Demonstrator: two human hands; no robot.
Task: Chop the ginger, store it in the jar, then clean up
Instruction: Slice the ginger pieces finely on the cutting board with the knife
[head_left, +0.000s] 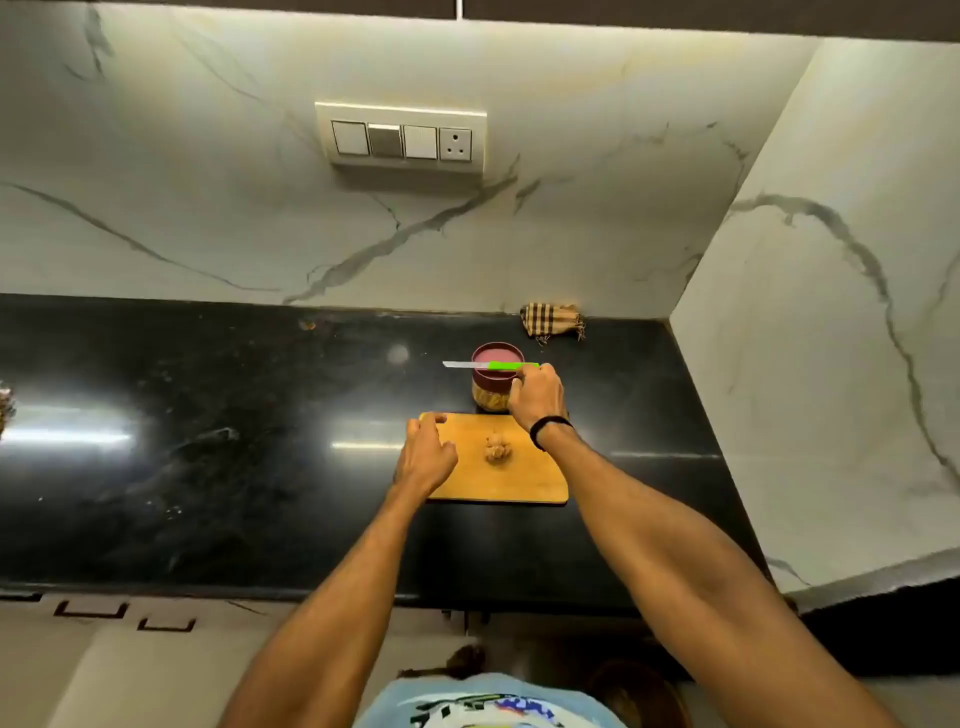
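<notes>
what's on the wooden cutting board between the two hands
In the head view, one lumpy piece of ginger lies on the wooden cutting board, between the left hand and right hand.

Green-handled knife (491, 365), maroon-lidded jar (497, 376), tan board (501, 470), checked cloth (552, 319), perhaps brown-and-cream.

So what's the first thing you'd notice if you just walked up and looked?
Probably the bright green-handled knife, held by the right hand just above the maroon-lidded jar. In front of the jar, a lump of ginger sits on the wooden cutting board, with the left hand resting at the board's left edge.
</notes>
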